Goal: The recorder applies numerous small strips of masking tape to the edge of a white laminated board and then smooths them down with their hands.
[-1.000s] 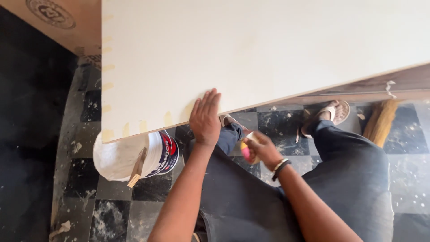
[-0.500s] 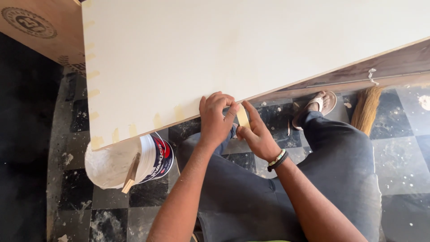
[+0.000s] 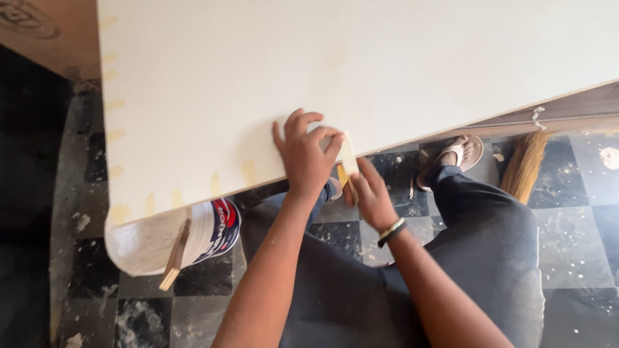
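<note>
A large white board lies tilted over my lap. My left hand rests on its near edge, fingers curled, pressing a pale tape strip that folds over the edge. Just below the edge, my right hand pinches a small yellow tape roll that meets the strip's lower end. Several more pale strips sit along the board's near and left edges.
A white bucket with a wooden stick in it stands under the board's corner on the black-and-white tiled floor. A broom leans at the right by my sandalled foot. A brown cardboard box is at top left.
My left hand slid right along the board's edge and curled onto the strip. My right hand rose from below to the edge with the yellow roll.
</note>
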